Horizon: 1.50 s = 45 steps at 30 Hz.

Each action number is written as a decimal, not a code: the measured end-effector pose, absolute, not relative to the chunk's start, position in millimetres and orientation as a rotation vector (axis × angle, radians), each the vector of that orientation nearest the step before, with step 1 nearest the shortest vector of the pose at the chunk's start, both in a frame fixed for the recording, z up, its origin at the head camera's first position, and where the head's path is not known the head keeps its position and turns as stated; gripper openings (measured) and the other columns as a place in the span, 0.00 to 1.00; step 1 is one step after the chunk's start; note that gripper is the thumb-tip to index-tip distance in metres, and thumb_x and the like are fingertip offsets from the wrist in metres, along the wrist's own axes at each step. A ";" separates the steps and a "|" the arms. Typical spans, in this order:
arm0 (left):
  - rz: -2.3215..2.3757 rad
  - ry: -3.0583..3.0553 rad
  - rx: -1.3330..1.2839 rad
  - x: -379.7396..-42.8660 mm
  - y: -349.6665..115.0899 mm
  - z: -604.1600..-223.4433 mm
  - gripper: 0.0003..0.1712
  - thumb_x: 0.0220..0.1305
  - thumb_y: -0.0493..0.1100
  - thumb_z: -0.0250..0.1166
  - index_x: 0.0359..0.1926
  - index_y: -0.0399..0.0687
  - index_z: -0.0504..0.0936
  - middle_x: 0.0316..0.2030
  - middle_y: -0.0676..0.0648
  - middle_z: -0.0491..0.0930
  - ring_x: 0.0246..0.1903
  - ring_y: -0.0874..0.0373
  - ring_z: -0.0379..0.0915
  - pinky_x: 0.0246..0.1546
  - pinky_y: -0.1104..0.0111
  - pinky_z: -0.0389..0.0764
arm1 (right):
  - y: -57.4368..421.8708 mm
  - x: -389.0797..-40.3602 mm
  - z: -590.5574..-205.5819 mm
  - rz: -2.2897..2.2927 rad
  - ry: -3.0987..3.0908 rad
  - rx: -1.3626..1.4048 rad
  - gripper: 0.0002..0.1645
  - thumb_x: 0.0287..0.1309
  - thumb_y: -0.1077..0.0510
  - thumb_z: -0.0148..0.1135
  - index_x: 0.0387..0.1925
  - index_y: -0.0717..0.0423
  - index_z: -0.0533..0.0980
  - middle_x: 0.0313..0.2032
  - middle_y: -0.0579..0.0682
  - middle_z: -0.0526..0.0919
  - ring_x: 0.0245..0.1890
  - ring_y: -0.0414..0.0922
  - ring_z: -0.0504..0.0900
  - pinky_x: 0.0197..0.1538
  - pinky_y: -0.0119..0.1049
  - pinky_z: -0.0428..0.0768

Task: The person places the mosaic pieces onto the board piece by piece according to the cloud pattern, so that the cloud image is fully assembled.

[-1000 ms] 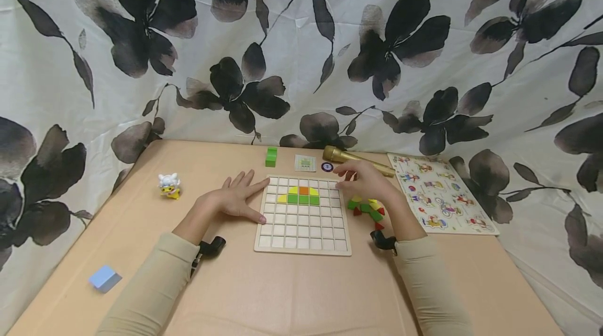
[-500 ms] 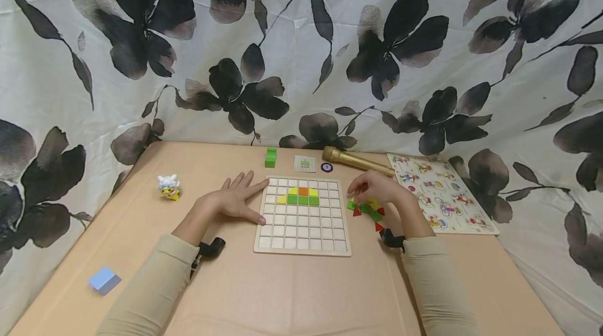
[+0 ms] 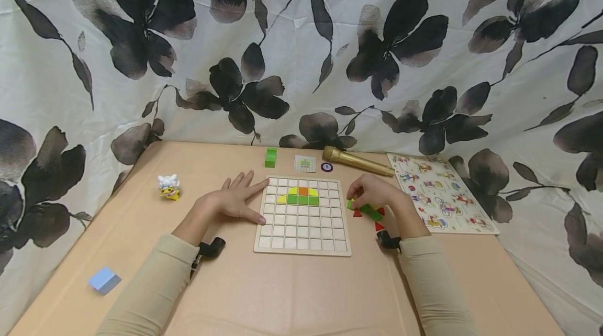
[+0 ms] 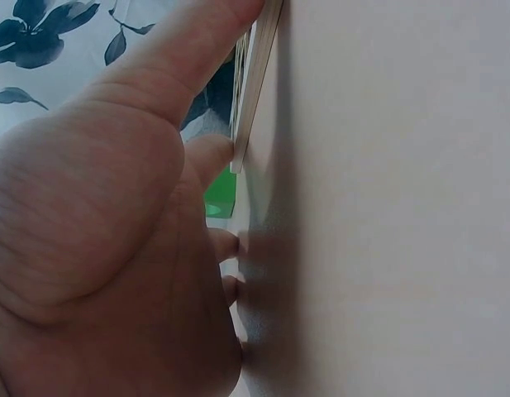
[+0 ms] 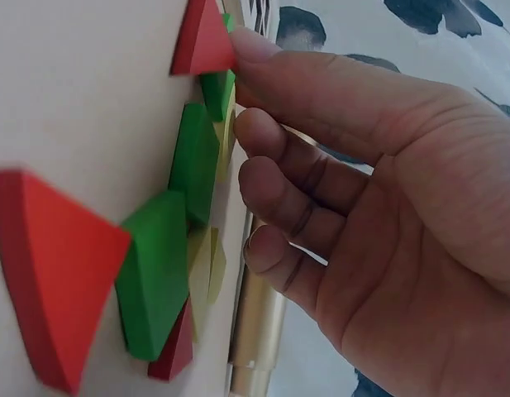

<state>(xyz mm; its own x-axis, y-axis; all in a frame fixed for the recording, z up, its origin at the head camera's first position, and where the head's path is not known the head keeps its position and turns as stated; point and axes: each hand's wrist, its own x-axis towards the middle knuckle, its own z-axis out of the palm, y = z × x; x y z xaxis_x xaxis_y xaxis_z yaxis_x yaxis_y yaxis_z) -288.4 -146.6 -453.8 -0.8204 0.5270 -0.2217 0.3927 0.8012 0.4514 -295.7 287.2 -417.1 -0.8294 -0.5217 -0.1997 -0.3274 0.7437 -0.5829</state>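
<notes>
A wooden grid board (image 3: 303, 228) lies mid-table, with green, yellow and orange pieces (image 3: 303, 199) set in its upper rows. My left hand (image 3: 234, 202) rests at its left side, fingers spread, thumb and index finger against the edge; the left wrist view shows the board's edge (image 4: 259, 74) beside the thumb. My right hand (image 3: 377, 190) reaches into the loose blocks right of the board, pinching a green block (image 3: 350, 204) with thumb and index fingertips. Around it lie red triangles (image 5: 56, 273), green blocks (image 5: 155, 273) and yellow pieces (image 5: 203, 273), partly hidden by the hand from above.
Behind the board stand a green block (image 3: 270, 158), a pattern card (image 3: 305, 164), a round dark token (image 3: 327, 167) and a gold microphone (image 3: 358, 161). A picture board (image 3: 438, 194) lies right. A toy figure (image 3: 168, 187) and blue block (image 3: 105, 280) are left.
My right hand has moved from the board's upper right corner rightward to the loose blocks, then lowered its fingertips onto the green one. My left hand stays put.
</notes>
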 end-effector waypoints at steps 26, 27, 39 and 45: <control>0.566 2.631 0.725 -281.4 -143.1 -438.3 0.71 0.46 0.80 0.72 0.84 0.62 0.49 0.82 0.29 0.32 0.81 0.28 0.23 0.75 0.29 0.28 | 283.8 -297.7 -413.5 -1.058 2.687 -0.814 0.06 0.68 0.68 0.62 0.42 0.59 0.83 0.37 0.52 0.83 0.34 0.47 0.77 0.37 0.34 0.78; 0.568 2.632 0.725 -281.3 -143.3 -438.8 0.71 0.47 0.80 0.72 0.84 0.62 0.49 0.82 0.29 0.32 0.81 0.28 0.23 0.75 0.29 0.28 | 278.4 -297.3 -412.1 -1.066 2.692 -0.835 0.06 0.68 0.67 0.62 0.43 0.59 0.84 0.38 0.52 0.84 0.34 0.47 0.77 0.38 0.34 0.77; 0.543 2.649 0.692 -284.0 -144.9 -447.1 0.72 0.46 0.81 0.71 0.84 0.64 0.47 0.83 0.34 0.30 0.82 0.33 0.21 0.77 0.32 0.27 | 218.9 -288.6 -410.2 -0.706 2.708 -1.040 0.13 0.67 0.71 0.62 0.40 0.55 0.88 0.41 0.47 0.87 0.42 0.41 0.82 0.48 0.37 0.82; 0.546 2.651 0.685 -286.4 -145.1 -450.3 0.72 0.45 0.82 0.71 0.84 0.65 0.47 0.83 0.35 0.30 0.82 0.34 0.21 0.77 0.34 0.27 | 210.4 -288.2 -414.1 -0.641 2.729 -1.103 0.13 0.63 0.72 0.64 0.39 0.55 0.88 0.39 0.47 0.88 0.39 0.41 0.81 0.48 0.36 0.82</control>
<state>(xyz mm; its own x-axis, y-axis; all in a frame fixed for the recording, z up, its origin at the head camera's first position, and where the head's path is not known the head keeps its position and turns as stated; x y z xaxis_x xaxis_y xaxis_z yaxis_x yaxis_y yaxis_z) -286.4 -145.1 -450.3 -0.8226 0.5188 -0.2326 0.3847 0.8091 0.4444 -288.2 210.4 -414.1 -0.7248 -0.6879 0.0385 -0.6331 0.6428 -0.4312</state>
